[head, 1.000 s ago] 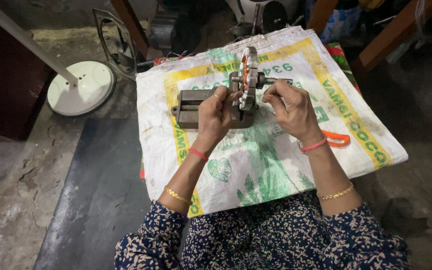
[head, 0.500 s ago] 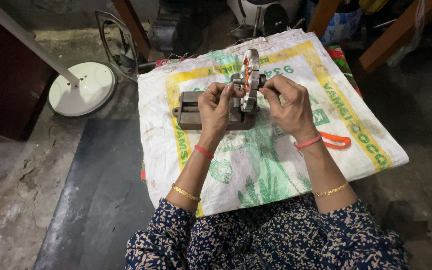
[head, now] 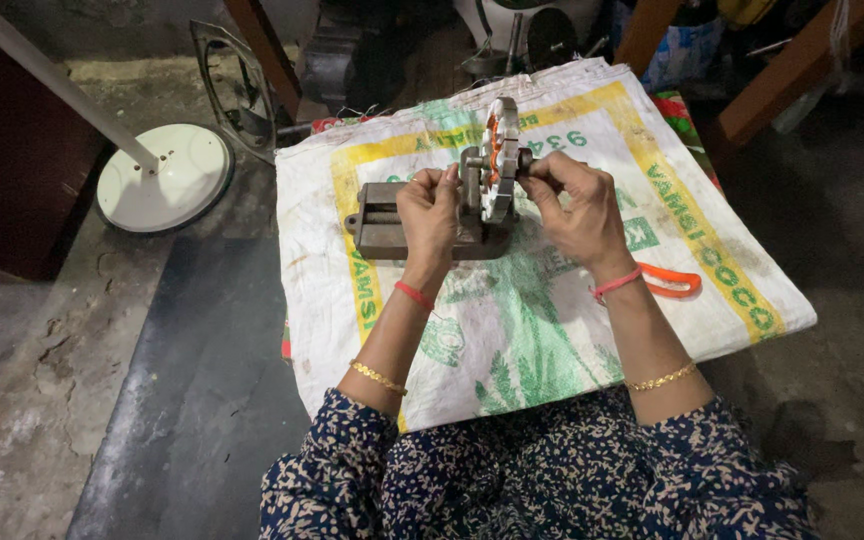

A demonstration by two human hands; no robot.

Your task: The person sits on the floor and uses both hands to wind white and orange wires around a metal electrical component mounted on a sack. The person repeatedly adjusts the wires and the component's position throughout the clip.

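A round metal stator (head: 501,150) with orange-copper windings stands on edge, clamped in a small grey bench vise (head: 384,228). The vise sits on a white woven sack (head: 552,330) with yellow and green print. My left hand (head: 430,208) pinches the stator's left face just above the vise jaw. My right hand (head: 577,205) grips its right side, fingertips at the centre hub. Both wrists carry red bands and thin gold bangles. What the fingertips hold beyond the stator is hidden.
An orange loop handle (head: 674,282) lies on the sack just right of my right wrist. A white round stand base (head: 164,178) with a slanted pole rests on the concrete floor at left. Wooden legs and dark metal clutter crowd the far edge.
My right hand has closed in from the lower right onto the stator's hub. The left hand stays at the left face. The vise and stator have not moved.
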